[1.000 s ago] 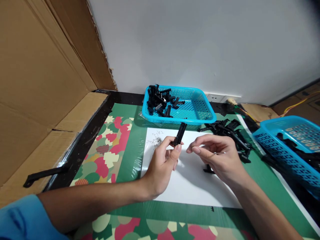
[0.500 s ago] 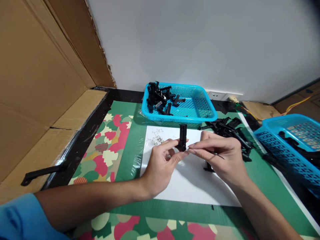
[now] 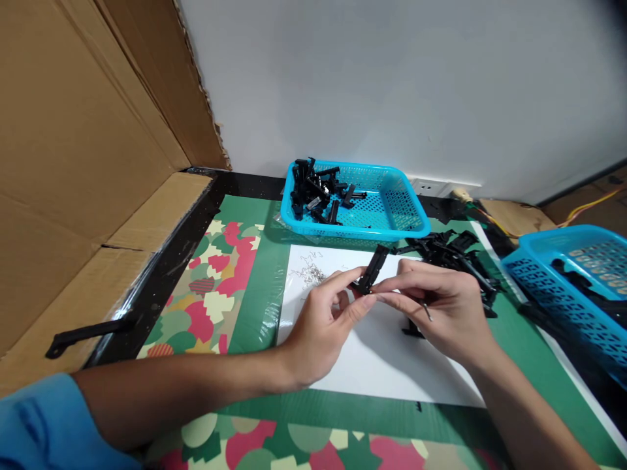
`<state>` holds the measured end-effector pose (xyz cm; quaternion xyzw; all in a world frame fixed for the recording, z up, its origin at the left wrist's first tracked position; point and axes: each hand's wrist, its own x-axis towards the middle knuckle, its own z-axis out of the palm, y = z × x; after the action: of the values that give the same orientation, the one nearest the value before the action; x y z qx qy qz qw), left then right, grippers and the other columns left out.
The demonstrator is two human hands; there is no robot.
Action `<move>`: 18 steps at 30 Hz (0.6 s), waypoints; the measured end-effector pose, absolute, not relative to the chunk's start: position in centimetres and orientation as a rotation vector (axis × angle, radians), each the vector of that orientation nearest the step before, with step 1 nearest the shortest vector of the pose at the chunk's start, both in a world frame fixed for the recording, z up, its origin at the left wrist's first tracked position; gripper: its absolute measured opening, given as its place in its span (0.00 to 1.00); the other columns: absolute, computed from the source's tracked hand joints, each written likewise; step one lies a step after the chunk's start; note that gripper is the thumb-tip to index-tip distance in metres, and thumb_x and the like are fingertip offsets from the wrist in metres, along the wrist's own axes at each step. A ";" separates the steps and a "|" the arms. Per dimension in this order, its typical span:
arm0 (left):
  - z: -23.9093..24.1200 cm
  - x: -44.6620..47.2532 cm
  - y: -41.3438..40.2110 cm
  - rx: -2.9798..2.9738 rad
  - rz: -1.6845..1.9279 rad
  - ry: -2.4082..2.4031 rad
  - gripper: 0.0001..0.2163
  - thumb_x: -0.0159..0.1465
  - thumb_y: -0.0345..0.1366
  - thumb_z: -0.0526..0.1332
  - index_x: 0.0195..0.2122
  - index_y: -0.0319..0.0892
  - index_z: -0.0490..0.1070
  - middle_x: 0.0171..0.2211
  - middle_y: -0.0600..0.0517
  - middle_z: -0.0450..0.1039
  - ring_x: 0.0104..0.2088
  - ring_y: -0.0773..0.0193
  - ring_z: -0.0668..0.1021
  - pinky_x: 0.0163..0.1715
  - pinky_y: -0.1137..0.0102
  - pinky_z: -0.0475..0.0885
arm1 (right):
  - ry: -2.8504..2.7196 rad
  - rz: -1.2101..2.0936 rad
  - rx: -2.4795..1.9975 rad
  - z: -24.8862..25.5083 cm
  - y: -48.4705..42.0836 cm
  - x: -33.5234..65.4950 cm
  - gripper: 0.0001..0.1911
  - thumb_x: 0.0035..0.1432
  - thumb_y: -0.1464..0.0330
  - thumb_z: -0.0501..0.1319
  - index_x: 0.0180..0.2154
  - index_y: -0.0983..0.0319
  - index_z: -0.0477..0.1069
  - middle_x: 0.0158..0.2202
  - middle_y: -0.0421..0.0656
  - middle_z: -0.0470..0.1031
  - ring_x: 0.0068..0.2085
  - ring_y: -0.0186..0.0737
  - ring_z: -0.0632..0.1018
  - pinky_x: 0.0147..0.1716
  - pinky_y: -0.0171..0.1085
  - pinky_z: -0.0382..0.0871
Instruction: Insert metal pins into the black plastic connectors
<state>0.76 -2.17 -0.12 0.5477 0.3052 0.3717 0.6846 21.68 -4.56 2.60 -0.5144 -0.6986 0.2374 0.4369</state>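
My left hand (image 3: 326, 320) pinches a slim black plastic part (image 3: 375, 264), which leans to the right above a white sheet (image 3: 372, 365). Close against the part's lower end are the fingertips of my right hand (image 3: 441, 303), thumb and index finger pressed together. A thin metal rod (image 3: 428, 311) pokes out from under the right fingers; most of it is hidden by them. Whatever lies between the right fingertips is too small to make out. On the sheet left of the hands is a small heap of thin metal pieces (image 3: 312, 273).
A blue basket (image 3: 357, 233) with black parts stands against the wall. Right of the sheet lies a pile of black parts (image 3: 455, 251), with a second blue basket (image 3: 543, 261) beyond it. Cardboard (image 3: 73, 130) rises on the left. A long black piece (image 3: 88, 336) lies at the left edge.
The black part has tipped from upright to leaning right. My right fingertips have moved in against its lower end, and the thin rod's visible end now points more downward.
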 end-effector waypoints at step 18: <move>-0.6 0.2 -2.3 1.204 0.627 0.596 0.26 0.78 0.62 0.49 0.34 0.45 0.60 0.33 0.54 0.58 0.32 0.64 0.60 0.32 0.68 0.59 | -1.794 0.718 -1.204 4.3 -5.2 22.5 0.04 0.66 0.67 0.73 0.37 0.56 0.87 0.23 0.37 0.66 0.24 0.33 0.65 0.24 0.37 0.57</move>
<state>0.19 -2.35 -0.60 0.5482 0.2715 0.2857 0.7376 22.46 -5.24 4.29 -0.4800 -0.7154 0.2862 0.4194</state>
